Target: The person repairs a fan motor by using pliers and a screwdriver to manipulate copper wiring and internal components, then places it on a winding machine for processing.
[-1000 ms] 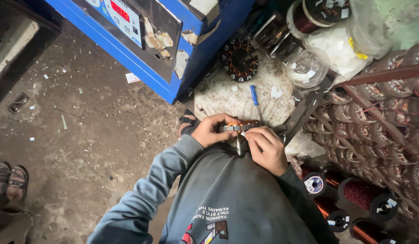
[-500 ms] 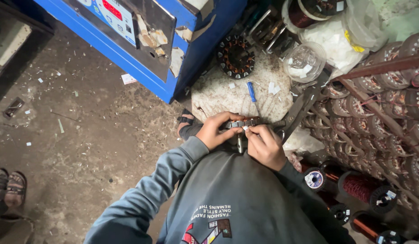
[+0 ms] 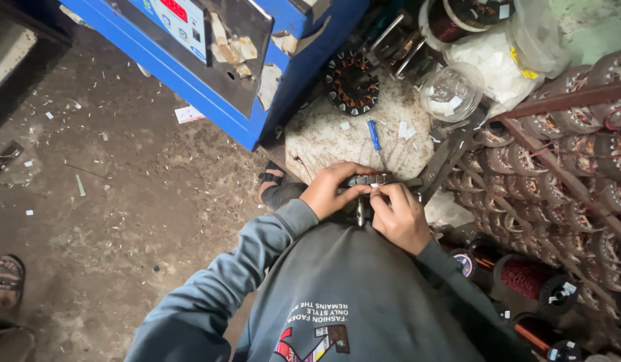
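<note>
Where our two hands meet at the near edge of the round stone-like block [image 3: 324, 137], we hold a small dark ring-shaped stator core [image 3: 368, 179] between them, pressed close against our chest. Our left hand [image 3: 334, 190] curls its fingers over the left end of the core and grips it; our right hand [image 3: 399, 216] pinches its right end with thumb and forefinger, a tiny white slip at the fingertips. A short metal stem [image 3: 360, 213] hangs below the core, between both hands, and we cannot tell what it joins to.

Just beyond our hands, a blue-handled screwdriver [image 3: 374, 135] lies on the block among white paper scraps, and farther out a second, larger stator [image 3: 352, 83] with copper windings sits at the block's far edge. Open room lies mostly to the left of our left hand, over bare dirty floor [image 3: 109, 201]. Beyond the left hand, a blue machine cabinet [image 3: 210, 80] crowds the block. To the right of our right hand, rows of wound stators [image 3: 558, 167] on a rusty rack hem us in, with spools of copper wire [image 3: 525, 278] nearer. A clear plastic tub [image 3: 451, 90] stands past the block.

Our sweatshirt hides our lap and the core's underside. A sandalled foot [image 3: 8, 281] is cut off at the far left edge.
</note>
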